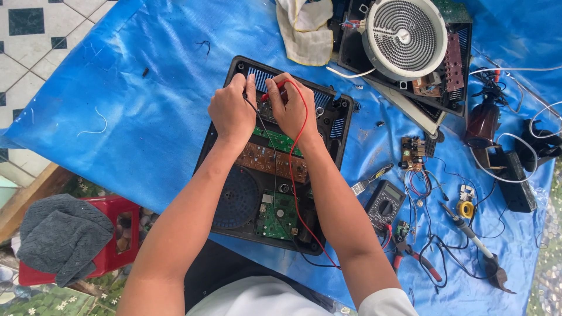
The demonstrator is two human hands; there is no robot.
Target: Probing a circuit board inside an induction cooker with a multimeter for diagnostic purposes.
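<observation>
An opened black appliance base lies on a blue sheet, showing green and brown circuit boards and a round fan. My left hand pinches a black test probe over the far end of the boards. Right beside it, my right hand grips a red test probe at the same spot. Red and black leads trail back across the base between my forearms to a black multimeter on the right.
A second black base with a round white coil heater sits at the back right, a cloth beside it. Small boards, pliers, a soldering iron and tangled wires lie right. A red crate with a grey cloth stands left, off the table.
</observation>
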